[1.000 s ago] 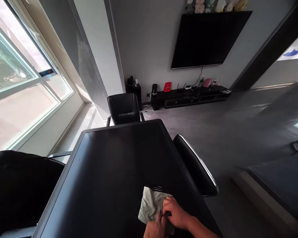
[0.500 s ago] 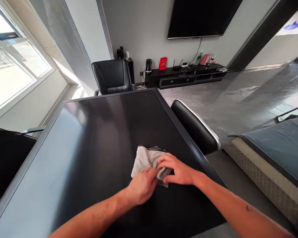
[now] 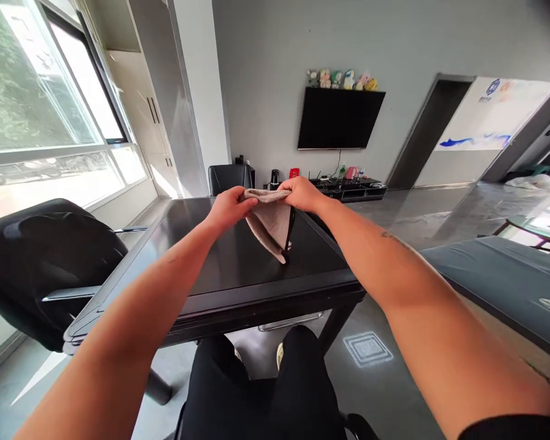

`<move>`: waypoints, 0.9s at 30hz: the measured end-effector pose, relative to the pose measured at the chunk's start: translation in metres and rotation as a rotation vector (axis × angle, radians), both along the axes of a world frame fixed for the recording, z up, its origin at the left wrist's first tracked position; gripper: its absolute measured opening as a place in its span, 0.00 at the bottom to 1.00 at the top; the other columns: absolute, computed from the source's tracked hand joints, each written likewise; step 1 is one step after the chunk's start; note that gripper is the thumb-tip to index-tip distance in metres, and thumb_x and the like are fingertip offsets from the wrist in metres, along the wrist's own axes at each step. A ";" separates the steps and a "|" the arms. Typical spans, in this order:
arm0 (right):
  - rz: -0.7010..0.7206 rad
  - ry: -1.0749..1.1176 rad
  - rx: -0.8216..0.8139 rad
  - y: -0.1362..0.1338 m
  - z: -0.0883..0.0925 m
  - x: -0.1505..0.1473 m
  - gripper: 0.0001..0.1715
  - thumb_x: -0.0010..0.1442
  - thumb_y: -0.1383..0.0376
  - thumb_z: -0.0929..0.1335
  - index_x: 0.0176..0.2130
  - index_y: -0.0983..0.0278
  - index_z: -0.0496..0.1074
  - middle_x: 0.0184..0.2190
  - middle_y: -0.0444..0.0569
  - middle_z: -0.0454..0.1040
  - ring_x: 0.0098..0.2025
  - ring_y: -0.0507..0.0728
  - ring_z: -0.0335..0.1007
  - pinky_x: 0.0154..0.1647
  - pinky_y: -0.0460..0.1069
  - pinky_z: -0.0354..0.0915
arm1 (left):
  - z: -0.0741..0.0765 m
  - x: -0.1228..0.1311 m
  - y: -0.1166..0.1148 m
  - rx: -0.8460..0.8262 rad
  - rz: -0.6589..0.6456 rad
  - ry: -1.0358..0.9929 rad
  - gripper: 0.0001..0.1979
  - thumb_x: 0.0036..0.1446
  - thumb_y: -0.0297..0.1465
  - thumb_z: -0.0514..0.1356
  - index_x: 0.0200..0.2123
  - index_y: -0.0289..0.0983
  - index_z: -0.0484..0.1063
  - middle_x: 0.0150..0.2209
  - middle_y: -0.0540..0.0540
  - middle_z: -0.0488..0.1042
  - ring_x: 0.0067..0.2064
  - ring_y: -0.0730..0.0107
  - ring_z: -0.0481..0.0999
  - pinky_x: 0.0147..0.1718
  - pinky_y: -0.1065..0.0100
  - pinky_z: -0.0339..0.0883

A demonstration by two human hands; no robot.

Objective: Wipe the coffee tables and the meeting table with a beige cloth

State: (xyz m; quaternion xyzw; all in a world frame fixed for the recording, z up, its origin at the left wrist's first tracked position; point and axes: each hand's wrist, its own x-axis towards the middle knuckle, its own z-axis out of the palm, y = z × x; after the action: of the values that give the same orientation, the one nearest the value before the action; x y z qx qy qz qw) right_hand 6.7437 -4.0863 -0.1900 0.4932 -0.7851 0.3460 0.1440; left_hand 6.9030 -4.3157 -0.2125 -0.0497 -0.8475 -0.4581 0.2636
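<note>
Both my arms reach forward over a black table point(image 3: 238, 269). My left hand point(image 3: 229, 207) and my right hand point(image 3: 302, 192) each pinch an upper corner of a small grey-beige cloth point(image 3: 271, 219) and hold it up in the air. The cloth hangs down in a point between the hands, and its lowest tip just reaches the tabletop. A dark stripe runs along the cloth's right edge.
A black armchair point(image 3: 46, 263) stands at the table's left, another chair point(image 3: 231, 178) at its far end. A wall television point(image 3: 339, 118) hangs above a low black cabinet point(image 3: 348, 186). A grey padded bench point(image 3: 499, 278) lies to the right. Large windows fill the left wall.
The cloth lay flat on the table under both hands; now both hands have lifted it by its top corners. The camera has tilted up and pulled back.
</note>
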 end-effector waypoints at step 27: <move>-0.007 -0.162 0.187 -0.119 -0.058 -0.067 0.12 0.56 0.71 0.75 0.42 0.68 0.84 0.33 0.43 0.79 0.37 0.52 0.70 0.45 0.50 0.64 | -0.050 -0.066 -0.115 0.408 0.077 -0.383 0.12 0.67 0.32 0.72 0.37 0.36 0.72 0.27 0.49 0.76 0.29 0.65 0.83 0.27 0.69 0.76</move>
State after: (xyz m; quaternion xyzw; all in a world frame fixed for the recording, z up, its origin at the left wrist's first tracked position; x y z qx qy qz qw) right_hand 6.6772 -4.2052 -0.2478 0.4721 -0.8247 0.3095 0.0347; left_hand 6.8375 -4.4307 -0.2629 0.1239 -0.7734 -0.6100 0.1204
